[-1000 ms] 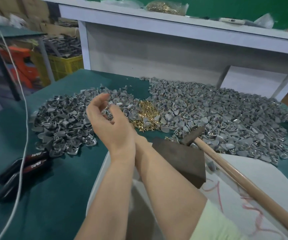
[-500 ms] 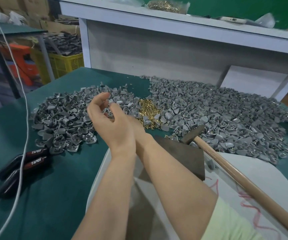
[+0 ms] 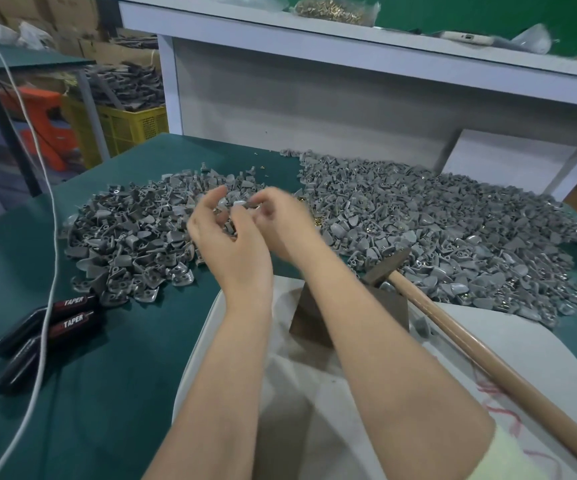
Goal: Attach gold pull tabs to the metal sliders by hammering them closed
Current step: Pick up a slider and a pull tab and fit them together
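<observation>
Head view: right hand (image 3: 280, 220) pinches slider (image 3: 239, 203); left hand (image 3: 226, 237) blurred, unclear; over pile (image 3: 131, 230) edge

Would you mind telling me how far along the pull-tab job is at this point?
Done: some pieces in the right pile show gold glints, so may be finished. In hand: the right hand pinches one slider, left hand beside it, grip blurred. Left: the hammer lies unheld by the block, and the left pile shows no gold.

"TAPER" on two black tools (image 3: 42, 327), preceding letters seemingly unreadable
</observation>
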`<state>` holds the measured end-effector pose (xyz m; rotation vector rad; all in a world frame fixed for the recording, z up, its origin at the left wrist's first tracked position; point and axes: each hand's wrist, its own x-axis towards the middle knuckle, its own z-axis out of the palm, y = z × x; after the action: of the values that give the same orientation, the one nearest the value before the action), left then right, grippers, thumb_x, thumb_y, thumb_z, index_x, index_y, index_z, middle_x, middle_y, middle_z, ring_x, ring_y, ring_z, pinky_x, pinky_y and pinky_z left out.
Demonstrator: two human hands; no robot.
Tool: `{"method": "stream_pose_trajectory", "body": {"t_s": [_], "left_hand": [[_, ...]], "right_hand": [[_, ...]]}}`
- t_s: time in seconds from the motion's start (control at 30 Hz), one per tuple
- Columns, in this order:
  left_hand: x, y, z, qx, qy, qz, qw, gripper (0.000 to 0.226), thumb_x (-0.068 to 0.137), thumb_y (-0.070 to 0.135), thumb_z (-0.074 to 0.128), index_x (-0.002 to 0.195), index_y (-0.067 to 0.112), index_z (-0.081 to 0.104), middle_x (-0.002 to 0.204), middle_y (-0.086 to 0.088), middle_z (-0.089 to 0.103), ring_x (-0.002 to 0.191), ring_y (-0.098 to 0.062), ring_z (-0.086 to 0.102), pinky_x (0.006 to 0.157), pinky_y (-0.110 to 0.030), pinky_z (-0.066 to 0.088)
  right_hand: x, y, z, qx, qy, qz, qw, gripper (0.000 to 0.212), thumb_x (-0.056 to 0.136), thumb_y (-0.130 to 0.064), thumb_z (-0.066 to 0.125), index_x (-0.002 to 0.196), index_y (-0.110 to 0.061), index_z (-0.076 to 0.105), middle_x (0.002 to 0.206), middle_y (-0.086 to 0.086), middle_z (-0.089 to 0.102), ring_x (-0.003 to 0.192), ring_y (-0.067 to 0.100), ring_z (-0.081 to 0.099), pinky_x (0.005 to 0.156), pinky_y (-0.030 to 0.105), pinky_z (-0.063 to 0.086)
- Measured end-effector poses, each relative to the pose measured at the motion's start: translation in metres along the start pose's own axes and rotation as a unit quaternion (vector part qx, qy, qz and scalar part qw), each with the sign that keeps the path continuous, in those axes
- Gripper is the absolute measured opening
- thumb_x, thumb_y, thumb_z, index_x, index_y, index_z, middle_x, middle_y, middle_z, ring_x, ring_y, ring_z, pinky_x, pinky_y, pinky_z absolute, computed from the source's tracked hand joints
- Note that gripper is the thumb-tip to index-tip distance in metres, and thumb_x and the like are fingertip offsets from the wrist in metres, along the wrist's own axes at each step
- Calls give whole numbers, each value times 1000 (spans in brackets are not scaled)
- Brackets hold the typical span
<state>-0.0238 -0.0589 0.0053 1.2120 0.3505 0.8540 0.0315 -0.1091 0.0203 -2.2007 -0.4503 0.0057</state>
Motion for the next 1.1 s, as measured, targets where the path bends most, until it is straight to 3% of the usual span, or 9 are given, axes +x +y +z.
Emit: {"method": "stream_pose_trajectory", "body": {"t_s": [0.1, 0.17, 0.23, 0.4, 0.5, 0.6, 0.67, 0.97, 1.1], "left_hand": [[-1, -2, 2, 12, -65, -23, 998, 22, 98, 19, 45, 114, 27, 58, 122, 0, 50, 75, 20, 51, 72, -2, 39], [-2, -2, 3, -6, -109, -58, 992, 19, 98, 18, 46, 107, 24, 62, 110, 0, 62, 86, 10, 59, 82, -17, 46], [-2, -1, 3, -19, -108, -98, 989, 15, 96, 14, 50, 96, 23, 62, 103, -6, 67, 95, -13, 64, 86, -31, 52], [5, -4, -3, -101, -29, -150, 983, 16, 92, 4, 55, 88, 19, 54, 90, -8, 62, 75, -12, 64, 70, -20, 53], [6, -6, -2, -121, 3, -140, 983, 16, 94, 5, 51, 88, 20, 52, 85, -1, 59, 62, -3, 62, 65, -15, 51], [6, -6, -2, -126, 18, -127, 984, 18, 95, 4, 48, 90, 21, 52, 83, 3, 59, 64, -4, 60, 61, -13, 49], [6, -7, -2, -128, 16, -123, 984, 20, 96, 4, 46, 95, 22, 54, 83, 3, 60, 64, -3, 60, 61, -12, 48], [6, -6, 0, -156, 0, -137, 978, 24, 96, 1, 46, 95, 20, 59, 97, -2, 64, 77, -6, 70, 72, -16, 53], [4, -5, 2, -152, -22, -123, 981, 19, 95, 1, 49, 92, 19, 57, 93, -3, 65, 80, -9, 71, 77, -21, 55]], "right_hand": [[-6, 4, -19, 72, 90, -29, 993, 15, 87, -12, 63, 101, -16, 60, 98, -1, 62, 92, 19, 63, 74, 29, 51], [-13, 3, -20, 70, 95, -63, 991, 19, 84, -5, 62, 96, -19, 57, 98, -1, 62, 89, 18, 63, 74, 30, 52], [-19, 4, -12, 54, 72, -103, 991, 25, 84, 1, 57, 102, -16, 55, 99, 2, 61, 89, 19, 62, 80, 34, 53], [-19, 9, -16, 148, 15, -85, 985, 48, 84, 7, 53, 126, -16, 47, 102, 1, 61, 98, 16, 62, 89, 29, 52], [-9, 19, -15, -29, 55, -24, 998, 34, 88, -3, 53, 119, -15, 58, 109, 1, 64, 102, 17, 60, 95, 31, 47], [6, 27, 0, -271, -27, 50, 961, 31, 89, -7, 50, 113, -18, 65, 119, 6, 63, 106, 25, 59, 90, 31, 48], [15, 28, 14, -336, -72, 63, 937, 28, 88, -6, 49, 110, -11, 64, 115, 11, 63, 101, 29, 60, 79, 30, 47], [31, 29, 42, -345, -76, 48, 934, 23, 95, -18, 45, 106, -11, 64, 106, 7, 66, 99, 27, 63, 72, 28, 43], [29, 28, 30, -285, -62, 77, 953, 23, 94, -22, 48, 110, -11, 60, 109, 9, 65, 99, 28, 61, 85, 35, 51]]}}
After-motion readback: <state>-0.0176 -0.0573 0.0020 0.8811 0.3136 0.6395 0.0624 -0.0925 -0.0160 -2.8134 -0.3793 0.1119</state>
